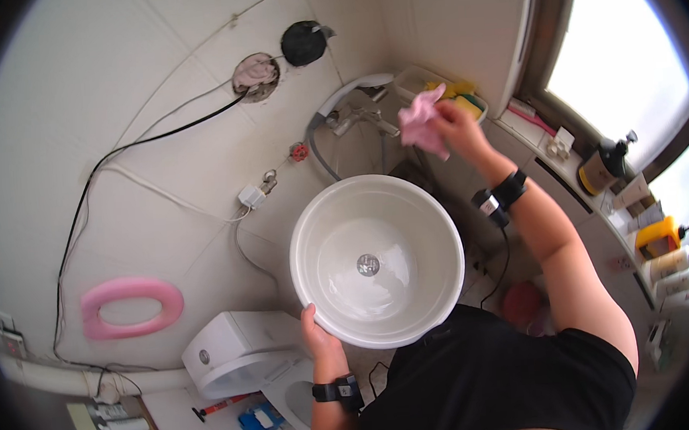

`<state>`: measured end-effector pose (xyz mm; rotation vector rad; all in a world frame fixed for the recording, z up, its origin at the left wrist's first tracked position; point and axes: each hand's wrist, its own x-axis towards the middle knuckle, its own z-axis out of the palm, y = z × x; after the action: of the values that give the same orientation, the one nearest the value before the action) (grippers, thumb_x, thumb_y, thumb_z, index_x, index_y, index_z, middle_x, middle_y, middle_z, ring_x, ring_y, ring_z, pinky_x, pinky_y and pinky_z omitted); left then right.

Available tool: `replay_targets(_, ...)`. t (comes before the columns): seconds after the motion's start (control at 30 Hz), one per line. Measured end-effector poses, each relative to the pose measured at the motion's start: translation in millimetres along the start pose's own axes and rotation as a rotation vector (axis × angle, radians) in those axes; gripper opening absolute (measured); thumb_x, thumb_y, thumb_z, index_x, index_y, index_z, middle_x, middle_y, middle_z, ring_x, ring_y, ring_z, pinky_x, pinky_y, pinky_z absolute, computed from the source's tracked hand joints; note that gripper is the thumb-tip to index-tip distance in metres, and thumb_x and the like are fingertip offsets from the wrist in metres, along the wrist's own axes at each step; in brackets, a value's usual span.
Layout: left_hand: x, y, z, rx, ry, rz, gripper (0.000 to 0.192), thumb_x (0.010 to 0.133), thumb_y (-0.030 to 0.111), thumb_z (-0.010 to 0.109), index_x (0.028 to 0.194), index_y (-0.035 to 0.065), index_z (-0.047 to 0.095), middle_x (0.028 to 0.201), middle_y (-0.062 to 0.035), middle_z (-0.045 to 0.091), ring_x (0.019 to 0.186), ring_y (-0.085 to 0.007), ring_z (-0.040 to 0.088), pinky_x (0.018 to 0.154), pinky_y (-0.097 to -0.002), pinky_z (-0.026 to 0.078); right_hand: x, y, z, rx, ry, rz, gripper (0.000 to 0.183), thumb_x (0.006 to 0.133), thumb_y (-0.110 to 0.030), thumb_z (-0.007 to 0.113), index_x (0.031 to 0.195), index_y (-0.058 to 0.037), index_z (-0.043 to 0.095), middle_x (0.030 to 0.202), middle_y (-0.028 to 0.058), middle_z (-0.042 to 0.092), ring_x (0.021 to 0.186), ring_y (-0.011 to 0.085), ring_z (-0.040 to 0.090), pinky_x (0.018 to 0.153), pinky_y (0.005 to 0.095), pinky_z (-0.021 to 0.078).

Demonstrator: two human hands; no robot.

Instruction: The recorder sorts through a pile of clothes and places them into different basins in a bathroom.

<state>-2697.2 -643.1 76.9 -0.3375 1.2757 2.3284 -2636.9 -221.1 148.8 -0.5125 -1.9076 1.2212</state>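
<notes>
My left hand (pixel 323 339) grips the lower left rim of a white plastic basin (pixel 378 263), which is held tilted so that its inside faces me; a round sticker is on its bottom. My right hand (pixel 461 129) is raised at the upper right, its fingers closed on a crumpled pink cloth (pixel 422 122). The cloth hangs beside a metal wall faucet (pixel 361 118) and a plastic corner basket (pixel 413 81) that holds a yellow and green sponge (pixel 468 105). Both wrists wear black bands.
A white toilet (pixel 240 348) stands at the lower left, below a pink toilet seat ring (pixel 132 308) on the wall. Bottles, among them a yellow pump bottle (pixel 658 238), line the window ledge. A black cable (pixel 153 138) runs along the tiled wall. A red valve handle (pixel 299 152) sticks out near the hose.
</notes>
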Motion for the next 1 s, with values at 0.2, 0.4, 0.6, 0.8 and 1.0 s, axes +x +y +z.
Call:
replay_targets(0.2,-27,3,-8,-0.078,0.099,0.028,0.042,0.08,0.023,0.045,0.112,-0.0045,0.044,0.113,-0.0155,0.05,0.105,-0.0266,0.047,0.091,-0.0356,0.036,77,20,-19,-0.135,0.217,-0.097,0.025,0.078,-0.017,0.058,0.098,-0.0023,0.054,0.074,0.0076,0.059,0.066,0.0143,0.056,0.056,0.0257,0.0444)
replay_targets(0.4,-60,-4,-18,-0.192,0.34,0.154,0.04,0.08,0.021,0.047,0.111,-0.0039,0.044,0.112,-0.0135,0.05,0.104,-0.0257,0.047,0.09,-0.0361,0.036,22,37,48,-0.146,-0.065,-0.275,0.01,0.081,-0.011,0.053,0.085,-0.0014,0.055,0.068,0.0086,0.054,0.059,0.0136,0.05,0.055,0.025,0.0407)
replay_targets(0.6,-112,-3,-34,-0.235,0.567,0.285,0.04,0.081,0.021,0.045,0.112,-0.0043,0.043,0.114,-0.0136,0.048,0.105,-0.0243,0.046,0.09,-0.0343,0.035,-112,97,120,-0.028,-0.619,0.045,0.019,0.081,-0.017,0.052,0.085,0.0013,0.054,0.074,0.0122,0.056,0.065,0.0169,0.054,0.062,0.0278,0.0427)
replay_targets(0.8,-172,8,-82,-0.259,0.662,0.403,0.042,0.08,0.024,0.044,0.113,-0.0029,0.043,0.113,-0.0137,0.049,0.105,-0.0264,0.047,0.089,-0.0358,0.037,-207,74,138,0.314,-1.168,0.818,0.045,0.086,-0.041,0.042,0.099,0.0002,0.056,0.083,0.0037,0.058,0.071,0.0112,0.052,0.064,0.0214,0.0408)
replay_targets(1.0,-253,8,-146,-0.419,0.698,0.5,0.037,0.081,0.025,0.041,0.107,-0.0012,0.048,0.107,-0.0124,0.053,0.1,-0.0245,0.05,0.087,-0.035,0.039,-283,-4,159,0.45,-1.392,0.974,0.045,0.082,-0.031,0.053,0.11,0.0035,0.048,0.1,0.0096,0.056,0.085,0.0166,0.055,0.077,0.027,0.0433)
